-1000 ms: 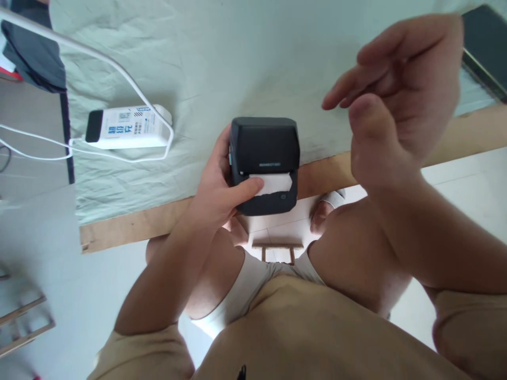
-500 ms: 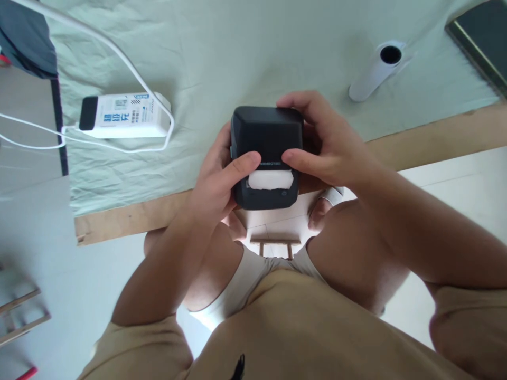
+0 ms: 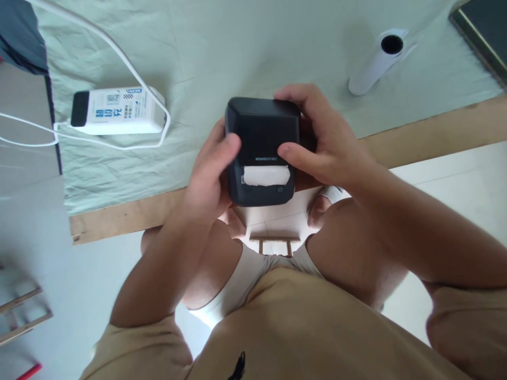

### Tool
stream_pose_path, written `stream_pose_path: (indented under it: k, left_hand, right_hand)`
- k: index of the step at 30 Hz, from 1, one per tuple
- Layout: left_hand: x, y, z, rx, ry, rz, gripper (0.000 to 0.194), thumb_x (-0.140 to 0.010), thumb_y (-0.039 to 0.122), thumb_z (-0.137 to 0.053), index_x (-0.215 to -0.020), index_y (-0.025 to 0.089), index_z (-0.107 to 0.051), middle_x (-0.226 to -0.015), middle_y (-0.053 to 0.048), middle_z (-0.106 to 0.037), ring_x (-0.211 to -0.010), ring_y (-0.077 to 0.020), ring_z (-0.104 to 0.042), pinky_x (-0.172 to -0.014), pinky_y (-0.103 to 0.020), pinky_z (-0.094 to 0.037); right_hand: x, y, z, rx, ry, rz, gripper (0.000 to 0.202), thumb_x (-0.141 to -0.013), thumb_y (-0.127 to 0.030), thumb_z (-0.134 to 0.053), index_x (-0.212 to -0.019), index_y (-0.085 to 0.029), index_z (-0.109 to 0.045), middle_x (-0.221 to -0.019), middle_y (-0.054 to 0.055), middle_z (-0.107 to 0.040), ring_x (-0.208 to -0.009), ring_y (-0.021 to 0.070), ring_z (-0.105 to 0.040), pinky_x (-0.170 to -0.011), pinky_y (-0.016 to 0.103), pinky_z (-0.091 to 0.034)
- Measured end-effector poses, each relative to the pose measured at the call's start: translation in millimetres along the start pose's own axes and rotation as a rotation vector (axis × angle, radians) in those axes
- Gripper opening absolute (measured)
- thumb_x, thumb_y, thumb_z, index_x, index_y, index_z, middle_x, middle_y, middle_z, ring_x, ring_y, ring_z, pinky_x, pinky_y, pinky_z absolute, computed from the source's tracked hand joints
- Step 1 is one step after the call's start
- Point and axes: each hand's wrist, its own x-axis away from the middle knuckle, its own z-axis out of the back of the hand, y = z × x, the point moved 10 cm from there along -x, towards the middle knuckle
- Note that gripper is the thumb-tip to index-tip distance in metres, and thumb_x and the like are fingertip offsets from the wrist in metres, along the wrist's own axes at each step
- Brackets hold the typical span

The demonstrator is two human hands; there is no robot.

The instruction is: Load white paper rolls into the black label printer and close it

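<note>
Head view, looking down: a worktop point(image 3: 127, 214) with a bare wooden near edge takes up most of the space, spread with a pale green cloth point(image 3: 237, 47). Over that edge, in front of the person's lap, sits a black device point(image 3: 263, 129), seemingly lifted; whether its underside touches anything is hidden. Its long axis runs away from the body, with the slotted end nearest the person.

The device lies directly between the hands, and neither is nearer, since both touch it. The left grip point(image 3: 208, 171) is closed around its left flank, fingers mostly out of sight; that thumb is blurred over the side edge, so I cannot tell how firmly it presses. The right grip point(image 3: 330, 142) is clamped on the opposite flank, thumb tip on the upper face, a finger reaching the far right corner.

Well to the left lies a white block point(image 3: 119, 111) with blue print, a white cable point(image 3: 102, 35) looping across its end. A dark flat object point(image 3: 485, 34) is cut off at the upper right. Beyond the right hand, apart from it, stands a white roll point(image 3: 370, 68).

Smallest come the device's details: a white paper strip point(image 3: 266, 175) at the slot, pale lettering point(image 3: 265, 159) above it, and a tiny round mark point(image 3: 280, 189) below.
</note>
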Motion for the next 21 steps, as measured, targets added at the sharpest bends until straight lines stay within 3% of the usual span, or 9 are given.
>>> stream_pose_path:
  k: [3, 9, 14, 21]
  left_hand:
    - [-1, -2, -4.9, 0.06, 0.016, 0.04, 0.033, -0.102, 0.037, -0.043, -0.105, 0.019, -0.07, -0.116, -0.008, -0.077, -0.148, -0.0289, -0.051, -0.117, -0.049, -0.051]
    - [-4, -3, -4.7, 0.106, 0.043, 0.056, 0.032, -0.103, 0.039, -0.05, -0.123, 0.02, -0.066, -0.114, -0.008, -0.078, -0.149, -0.0263, -0.05, -0.12, -0.043, -0.048]
    - [-8, -11, 1.9, 0.087, -0.005, 0.106, 0.033, -0.1, 0.046, -0.057, -0.113, 0.019, -0.07, -0.121, -0.007, -0.078, -0.15, -0.0287, -0.049, -0.121, -0.041, -0.046]
    - [-7, -7, 4.6, 0.078, 0.029, 0.029, 0.038, -0.102, 0.048, -0.054, -0.097, 0.017, -0.075, -0.106, -0.008, -0.082, -0.156, -0.0281, -0.038, -0.126, -0.04, -0.041]
  right_hand:
    - [0, 2, 2, -0.014, 0.011, -0.037, 0.053, -0.093, -0.041, -0.062, -0.143, -0.029, -0.048, -0.122, 0.006, -0.066, -0.084, 0.0165, -0.065, -0.076, 0.031, -0.056]
    - [-1, 1, 8, 0.034, 0.059, -0.029, 0.05, -0.093, -0.041, -0.065, -0.141, -0.032, -0.054, -0.135, 0.006, -0.063, -0.098, 0.0189, -0.066, -0.082, 0.031, -0.058]
    - [-1, -1, 8, 0.078, 0.049, -0.021, 0.049, -0.095, -0.042, -0.065, -0.141, -0.03, -0.055, -0.133, 0.007, -0.064, -0.104, 0.0205, -0.065, -0.084, 0.031, -0.059]
    - [-2, -9, 5, 0.127, 0.022, 0.028, 0.048, -0.1, -0.045, -0.058, -0.143, -0.026, -0.051, -0.133, 0.009, -0.063, -0.117, 0.0215, -0.064, -0.087, 0.029, -0.059]
